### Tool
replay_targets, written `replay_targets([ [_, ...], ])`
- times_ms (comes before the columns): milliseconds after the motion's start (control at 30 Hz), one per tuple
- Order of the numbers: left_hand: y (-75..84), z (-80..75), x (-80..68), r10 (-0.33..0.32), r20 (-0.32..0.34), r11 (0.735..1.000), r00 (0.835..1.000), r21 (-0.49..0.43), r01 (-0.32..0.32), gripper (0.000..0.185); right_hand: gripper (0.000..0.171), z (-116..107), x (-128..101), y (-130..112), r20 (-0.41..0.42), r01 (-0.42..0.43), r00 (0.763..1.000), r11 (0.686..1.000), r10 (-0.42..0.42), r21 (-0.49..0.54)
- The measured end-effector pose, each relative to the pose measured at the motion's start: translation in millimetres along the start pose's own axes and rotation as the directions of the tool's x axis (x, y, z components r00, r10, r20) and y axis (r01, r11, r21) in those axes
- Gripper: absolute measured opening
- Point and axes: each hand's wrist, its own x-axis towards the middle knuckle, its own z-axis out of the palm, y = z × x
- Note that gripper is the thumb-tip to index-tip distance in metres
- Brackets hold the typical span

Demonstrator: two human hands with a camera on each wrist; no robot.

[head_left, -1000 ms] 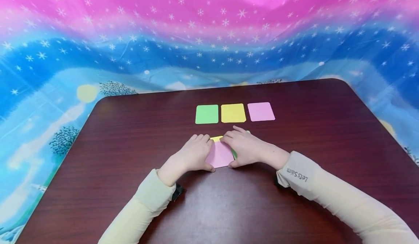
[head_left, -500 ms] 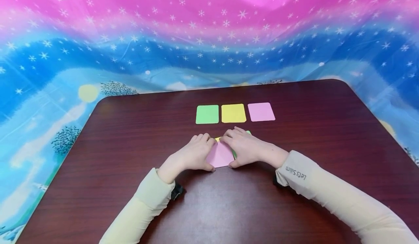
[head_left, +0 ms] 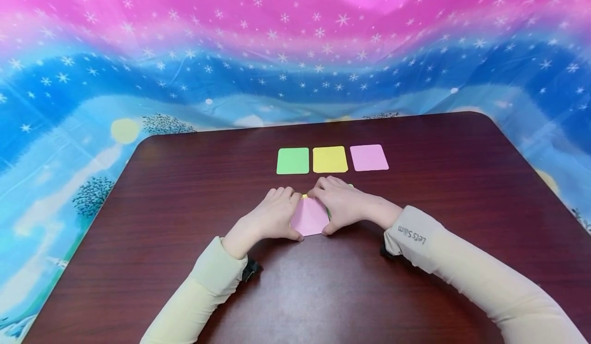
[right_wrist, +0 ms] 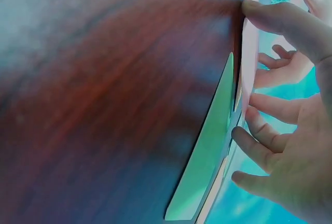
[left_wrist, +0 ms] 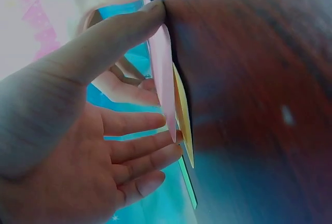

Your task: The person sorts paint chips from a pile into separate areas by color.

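Observation:
A pink square card [head_left: 309,220] lies between my two hands near the middle of the table. My left hand [head_left: 269,215] holds its left side, thumb at the near corner and fingertips at the far edge. On the right side, my right hand [head_left: 345,202] grips the same card in like manner. The card looks slightly bowed in the left wrist view. Close beside it lies a yellow card [left_wrist: 183,112], mostly covered in the head view. A green card [right_wrist: 205,154] lies flat by my right fingers, largely hidden under that hand in the head view.
Beyond my hands, a green card [head_left: 293,161], a yellow card [head_left: 330,159] and another pink card [head_left: 369,158] lie in a row. The dark wooden table [head_left: 184,180] has its far edge against a snowflake-patterned cloth [head_left: 295,46].
My right hand and forearm have shifted slightly left. Less of the yellow and green cards shows around the pink card, which looks more bowed. My left hand has barely moved.

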Motion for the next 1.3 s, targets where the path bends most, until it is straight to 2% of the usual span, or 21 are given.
replay_targets([
  [300, 1.7, -3.7, 8.5, 0.008, -0.068, 1.000, 0.998, 0.019, -0.007, 0.073, 0.071, -7, -6, 9, -0.090, 0.024, 0.996, 1.000, -0.025, -0.019],
  [467, 3.2, -8.7, 20.5, 0.011, -0.056, 1.000, 0.998, 0.028, -0.010, 0.077, 0.075, -13, -12, 18, -0.108, -0.017, 0.994, 1.000, 0.016, -0.012],
  [733, 6.2, -10.6, 57.0, 0.055, 0.017, 0.998, 0.998, -0.044, -0.054, 0.076, 0.074, -20, -30, 42, -0.120, -0.092, 0.988, 0.995, 0.097, 0.047],
  [900, 9.2, -11.0, 78.6, 0.038, 0.048, 0.999, 0.998, -0.040, -0.036, 0.078, 0.074, -23, -36, 61, -0.105, -0.136, 0.984, 0.987, 0.145, 0.084],
  [1067, 11.9, -11.5, 100.3, 0.026, 0.055, 0.999, 0.998, -0.027, -0.025, 0.076, 0.076, -26, -41, 79, -0.087, -0.154, 0.983, 0.982, 0.164, 0.112],
  [1300, 15.4, -10.7, 128.1, 0.011, 0.027, 1.000, 1.000, -0.025, -0.010, 0.072, 0.079, -34, -44, 101, -0.052, -0.180, 0.981, 0.979, 0.185, 0.096],
])
